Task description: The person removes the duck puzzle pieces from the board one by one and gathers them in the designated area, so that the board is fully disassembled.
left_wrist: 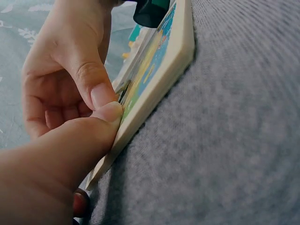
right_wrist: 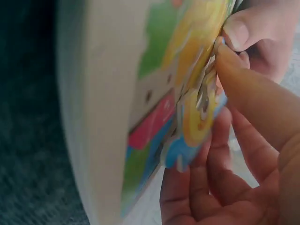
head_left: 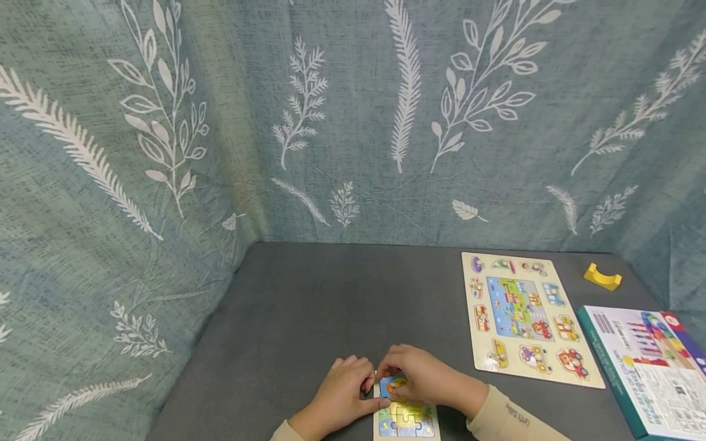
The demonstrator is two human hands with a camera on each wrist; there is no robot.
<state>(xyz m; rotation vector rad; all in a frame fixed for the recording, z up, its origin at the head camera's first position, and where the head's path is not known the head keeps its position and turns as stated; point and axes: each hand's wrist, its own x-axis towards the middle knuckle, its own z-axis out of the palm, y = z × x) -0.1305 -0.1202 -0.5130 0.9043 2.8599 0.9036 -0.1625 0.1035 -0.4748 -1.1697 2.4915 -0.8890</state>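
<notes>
A small jigsaw puzzle [head_left: 407,424] in a pale frame lies on the dark table near its front edge. My left hand [head_left: 343,392] grips the left side of the frame, its thumb on the picture and its other fingers bent at the outer edge. From the right, my right hand [head_left: 425,378] reaches over the upper part. Its thumb and fingers pinch a blue-and-yellow puzzle piece [right_wrist: 194,124], which stands tilted at the picture in the right wrist view. Both thumbs [left_wrist: 104,101] are close together at the puzzle. My right hand hides part of the picture.
On the right lies a larger wooden puzzle board [head_left: 482,360] with vehicle pictures. Beyond it are a yellow arched block [head_left: 603,278] and a colourful box [head_left: 642,373] with a green side. Leaf-patterned cloth [head_left: 353,122] hangs behind and along the sides of the table.
</notes>
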